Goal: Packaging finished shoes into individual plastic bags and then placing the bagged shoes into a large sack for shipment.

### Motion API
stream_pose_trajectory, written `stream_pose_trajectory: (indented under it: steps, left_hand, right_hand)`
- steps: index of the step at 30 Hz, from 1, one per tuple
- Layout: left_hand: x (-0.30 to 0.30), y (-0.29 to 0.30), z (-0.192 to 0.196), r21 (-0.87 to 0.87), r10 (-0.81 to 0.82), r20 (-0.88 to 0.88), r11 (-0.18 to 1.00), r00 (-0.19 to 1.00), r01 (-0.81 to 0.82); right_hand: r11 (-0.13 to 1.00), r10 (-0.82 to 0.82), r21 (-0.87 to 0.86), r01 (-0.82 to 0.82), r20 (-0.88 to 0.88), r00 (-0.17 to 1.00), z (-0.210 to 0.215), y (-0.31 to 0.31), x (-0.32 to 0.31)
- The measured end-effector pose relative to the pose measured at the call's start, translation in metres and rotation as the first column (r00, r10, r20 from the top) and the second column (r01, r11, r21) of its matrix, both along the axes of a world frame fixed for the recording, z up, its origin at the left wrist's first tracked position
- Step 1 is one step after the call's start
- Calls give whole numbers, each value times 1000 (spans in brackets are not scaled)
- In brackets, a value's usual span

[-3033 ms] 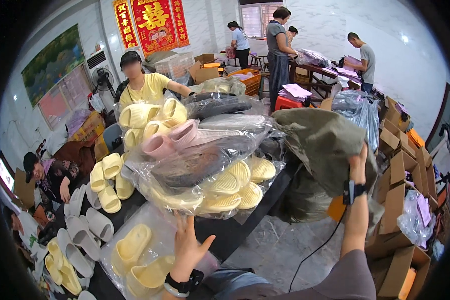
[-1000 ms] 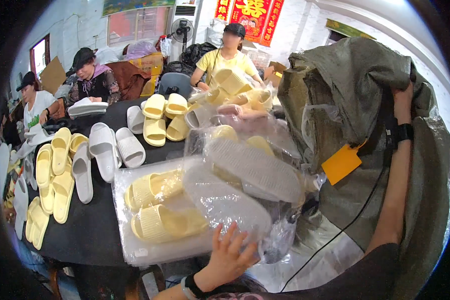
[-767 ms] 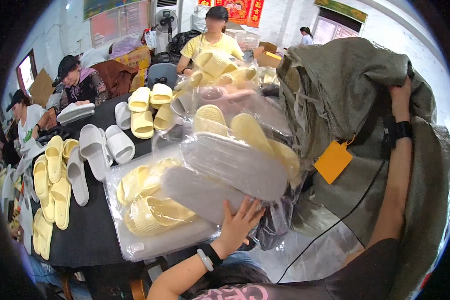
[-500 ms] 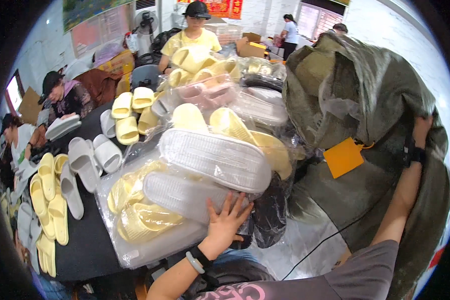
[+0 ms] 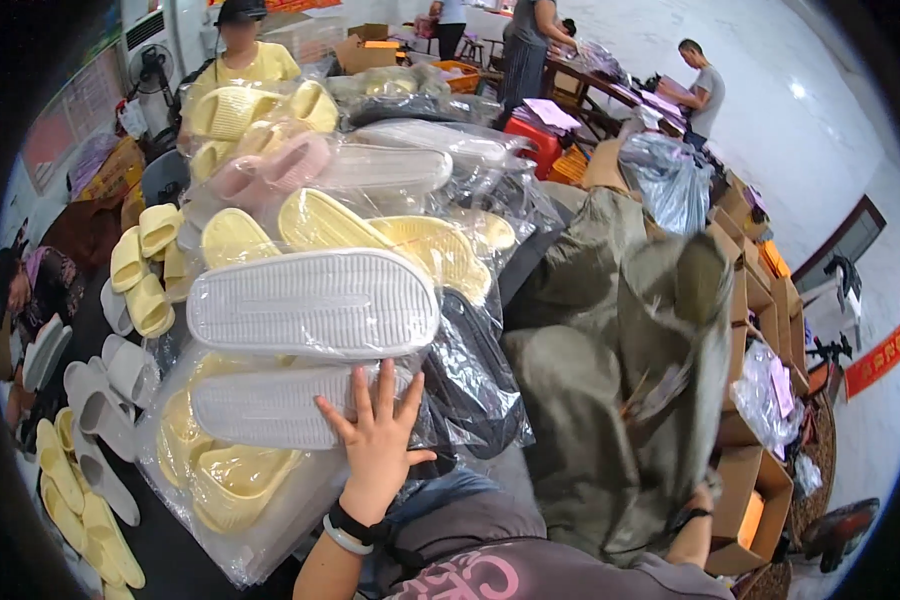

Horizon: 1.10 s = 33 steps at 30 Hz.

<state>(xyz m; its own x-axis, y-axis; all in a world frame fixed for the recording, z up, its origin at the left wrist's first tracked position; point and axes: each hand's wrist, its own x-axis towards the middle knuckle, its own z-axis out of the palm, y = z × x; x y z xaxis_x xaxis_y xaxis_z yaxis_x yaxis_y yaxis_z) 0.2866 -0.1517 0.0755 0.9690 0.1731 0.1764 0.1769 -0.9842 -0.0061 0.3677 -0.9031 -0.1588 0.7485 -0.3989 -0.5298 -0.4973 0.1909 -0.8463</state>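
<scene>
My left hand lies flat with fingers spread on a clear plastic bag holding a white ribbed slipper and another under my palm. Bagged yellow slippers sit below them, and bagged black slippers lie just right of my hand. More bags of yellow and pink slippers are heaped behind. A big olive-green sack hangs at the right. My right hand grips its lower edge and is mostly hidden by the cloth; a black band shows on the wrist.
Loose yellow slippers and white slippers cover the dark table at the left. A person in a yellow shirt stands across the heap. Cardboard boxes line the right side. Other people work at a far table.
My right arm has come down, and the olive sack now hangs low at the right instead of high. My left hand has stayed pressed on the bagged slippers while my view swung.
</scene>
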Motion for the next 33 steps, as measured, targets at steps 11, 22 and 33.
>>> stream_pose_trajectory:
  steps: [11,22,33]
  left_hand:
    - [-1,12,-7,-92,42,-33,995,999,-44]
    - [10,0,-12,1,-50,40,999,998,50]
    - [-20,17,-23,-232,-126,309,951,943,203]
  right_hand:
    - [826,331,-157,-542,-642,691,-50,-89,-222]
    - [769,554,556,-315,-826,-105,-58,152,-26]
    - [12,685,576,-818,591,426,97,521,46]
